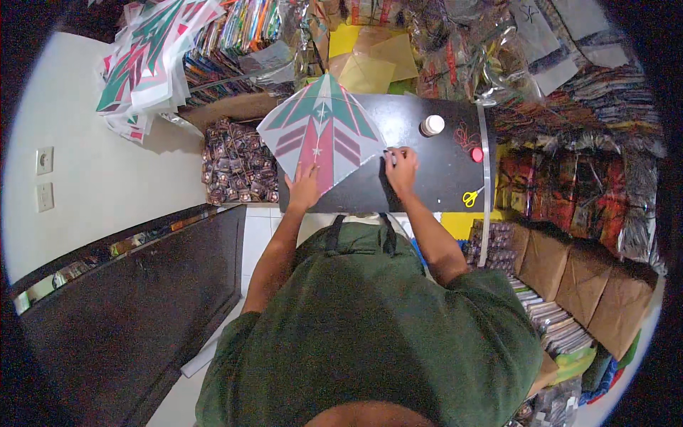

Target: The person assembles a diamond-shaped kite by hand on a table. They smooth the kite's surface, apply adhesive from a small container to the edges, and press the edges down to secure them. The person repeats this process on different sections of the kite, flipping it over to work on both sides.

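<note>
A diamond-shaped kite, white with green, red and dark stripes and stars, lies on the black table with its top point away from me. My left hand rests on its lower part, fingers stretched out and pressed lightly to the sheet. Just beside the kite's right corner is my right hand. Its fingers are curled together in a pinch, and whatever sits between them is too small to make out.
A white jar, red string, a red lid and yellow scissors lie at the table's right. Left stands a box of small packets. More kites hang far left. Packed goods crowd the right.
</note>
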Tool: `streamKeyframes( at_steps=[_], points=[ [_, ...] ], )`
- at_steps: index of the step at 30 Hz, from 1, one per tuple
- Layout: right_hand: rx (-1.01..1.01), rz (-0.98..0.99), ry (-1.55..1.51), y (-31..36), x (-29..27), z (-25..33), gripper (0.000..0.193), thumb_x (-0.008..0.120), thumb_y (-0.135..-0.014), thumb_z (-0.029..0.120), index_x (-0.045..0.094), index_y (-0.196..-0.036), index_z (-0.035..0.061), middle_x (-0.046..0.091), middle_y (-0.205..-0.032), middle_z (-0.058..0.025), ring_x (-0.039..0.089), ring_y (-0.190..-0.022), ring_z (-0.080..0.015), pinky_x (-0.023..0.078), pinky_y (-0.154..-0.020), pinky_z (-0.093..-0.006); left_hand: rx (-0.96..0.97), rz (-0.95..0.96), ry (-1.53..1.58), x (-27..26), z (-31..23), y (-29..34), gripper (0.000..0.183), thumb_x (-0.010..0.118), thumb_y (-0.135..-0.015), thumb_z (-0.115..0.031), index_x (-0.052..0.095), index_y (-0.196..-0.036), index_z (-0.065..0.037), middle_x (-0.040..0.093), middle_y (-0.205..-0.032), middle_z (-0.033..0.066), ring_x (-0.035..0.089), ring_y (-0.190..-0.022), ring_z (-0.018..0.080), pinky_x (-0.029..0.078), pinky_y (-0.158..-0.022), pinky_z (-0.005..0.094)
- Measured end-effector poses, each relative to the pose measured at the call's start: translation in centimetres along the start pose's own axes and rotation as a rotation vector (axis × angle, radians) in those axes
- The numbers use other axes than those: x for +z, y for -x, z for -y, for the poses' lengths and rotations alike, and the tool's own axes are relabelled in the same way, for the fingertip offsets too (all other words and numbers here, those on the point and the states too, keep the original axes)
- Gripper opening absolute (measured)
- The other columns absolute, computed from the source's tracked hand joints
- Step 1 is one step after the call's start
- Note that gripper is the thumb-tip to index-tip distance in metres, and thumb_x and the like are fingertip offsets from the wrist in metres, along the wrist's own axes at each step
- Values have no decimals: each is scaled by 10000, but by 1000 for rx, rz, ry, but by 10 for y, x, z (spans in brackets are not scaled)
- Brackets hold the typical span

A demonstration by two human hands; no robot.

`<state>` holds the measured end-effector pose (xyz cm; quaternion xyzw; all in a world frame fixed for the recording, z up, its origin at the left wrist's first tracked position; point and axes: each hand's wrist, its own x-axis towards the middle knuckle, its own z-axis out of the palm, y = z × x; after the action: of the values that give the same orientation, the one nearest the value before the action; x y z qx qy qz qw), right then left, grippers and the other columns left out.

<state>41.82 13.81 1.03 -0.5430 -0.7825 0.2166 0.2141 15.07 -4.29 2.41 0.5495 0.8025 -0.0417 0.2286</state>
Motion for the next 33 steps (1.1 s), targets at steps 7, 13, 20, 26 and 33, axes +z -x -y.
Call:
streamKeyframes(
  at_steps=[7,13,20,26,33],
  points=[
    [-33,-366,349,-84,-62,-46,473,808,-860,389,682,-1269,186,619,-1326,-101,547,-1268,-330,414,-1016,-578,11,15,20,-5,-3,3,723,695,-902,-197,433,-1575,-169,404,-1620,43,216,-1591,349,191,-1153,815],
    [-41,-194,373,-113,-76,-70,438,785,-867,439,690,-1207,180,659,-1308,-50,548,-1293,-298,418,-1011,-611,0,24,15,-10,-7,2,718,683,-908,-190,423,-1577,-178,397,-1629,35,217,-1590,350,192,-1153,816],
    [125,-55,465,-117,-76,-58,452,693,-924,528,800,-1109,130,666,-1351,-55,538,-1319,-290,389,-1037,-598,-26,23,27,-6,-5,0,658,640,-936,-212,445,-1564,-185,384,-1638,25,217,-1591,345,185,-1157,816],
    [97,-185,398,-111,-82,-50,424,717,-927,494,789,-1087,107,672,-1314,-72,528,-1313,-310,392,-1021,-621,-27,34,18,-3,-2,-2,657,603,-929,-167,449,-1567,-183,390,-1635,27,215,-1591,349,164,-1165,818],
    [-177,104,-13,-49,-33,-25,345,791,-874,252,727,-1164,76,662,-1255,-139,581,-1243,-349,452,-1033,-514,-42,31,17,2,-2,-3,660,591,-931,-151,443,-1572,-195,379,-1640,9,209,-1598,330,162,-1170,815]
  ],
)
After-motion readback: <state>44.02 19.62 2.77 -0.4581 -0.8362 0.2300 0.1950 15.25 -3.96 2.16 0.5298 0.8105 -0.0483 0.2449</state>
